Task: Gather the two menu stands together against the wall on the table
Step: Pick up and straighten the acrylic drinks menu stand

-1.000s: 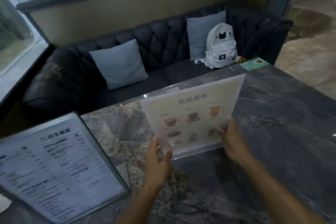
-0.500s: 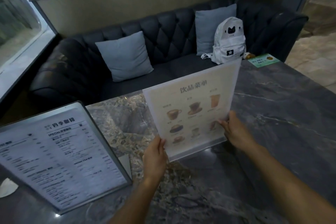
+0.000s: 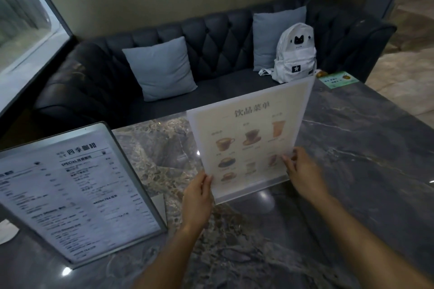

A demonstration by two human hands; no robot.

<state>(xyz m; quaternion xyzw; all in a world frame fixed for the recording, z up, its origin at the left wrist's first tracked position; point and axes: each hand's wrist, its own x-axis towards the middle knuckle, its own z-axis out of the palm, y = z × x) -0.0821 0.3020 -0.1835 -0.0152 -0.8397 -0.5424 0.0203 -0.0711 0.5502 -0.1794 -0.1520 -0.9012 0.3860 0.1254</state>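
Grey framed menu stand (image 3: 77, 190) at left on tabletop (image 3: 364, 152), leaning back, near window side, untouched. Left hand (image 3: 196, 197) pinches lower left edge of clear drinks menu stand (image 3: 252, 138); right hand (image 3: 303, 171) pinches lower right edge. This stand upright at tabletop middle, well apart from grey one. Advice: keep both grips low near base, slide or carry it left, keep sheet vertical, stop just beside grey frame without knocking it.

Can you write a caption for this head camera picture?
Both hands, left and right, grip the drinks menu stand beside the grey menu stand.
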